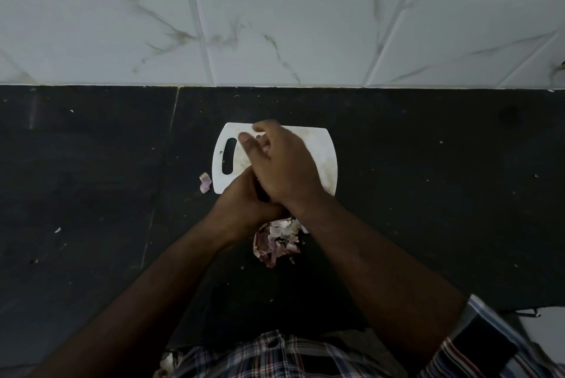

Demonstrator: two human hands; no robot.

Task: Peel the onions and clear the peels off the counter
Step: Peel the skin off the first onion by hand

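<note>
**Onion hidden between two hands, peels heaped on the counter**

The onion itself can hardly be seen: only a sliver of pinkish-purple shows among the fingers [244,137] of the right hand [282,163], above the white plastic cutting board with a slot handle [324,148]. The right hand lies across the top with its fingers loosely curled, seemingly pinching at that sliver; whether it is skin or bulb cannot be told. The left hand [244,197] sits beneath and just behind it, wrapped round something dark and narrow, which could be a knife handle, though that is uncertain.

The loose pile of papery purple-and-white onion peels [279,240] lies on the black stone counter [91,194], just nearer the person than the board and between the two forearms. A single stray purple peel [205,182] rests on the counter just beside the board's left edge.

By my judgement the peels are near weightless, dry and brittle: they will tear, flutter and cling to skin, so scooping them together with cupped hands should serve better than picking at them singly. A peeled bulb is likely firm but slick, best held round its middle.

Behind the counter rises a white marbled tile wall [275,26].
</note>
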